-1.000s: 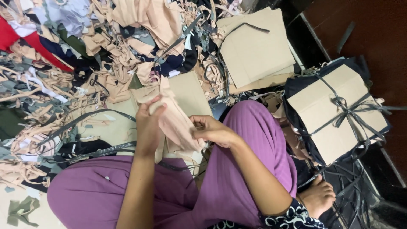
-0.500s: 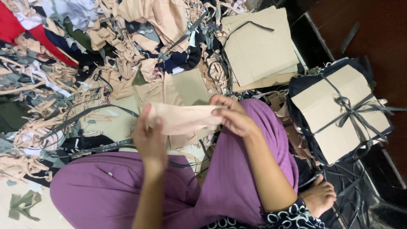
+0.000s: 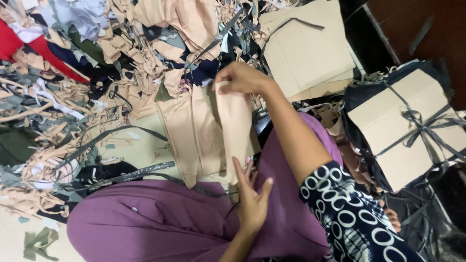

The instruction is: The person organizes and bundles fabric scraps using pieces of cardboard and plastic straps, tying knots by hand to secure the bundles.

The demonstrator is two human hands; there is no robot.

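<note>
Beige fabric strip [image 3: 234,131], both hands holding ends

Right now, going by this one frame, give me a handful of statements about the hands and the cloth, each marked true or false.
1. The right hand grips the top end of a beige cloth piece. True.
2. The left hand is at the lower end of the same piece. True.
3. The cloth piece held is bright red. False: it is beige; a red cloth lies far off in the scrap heap.
4. The cardboard bundle at the right is tied with dark straps. True.
5. The person's lap is covered in green fabric. False: the purple garment covers it.
</note>
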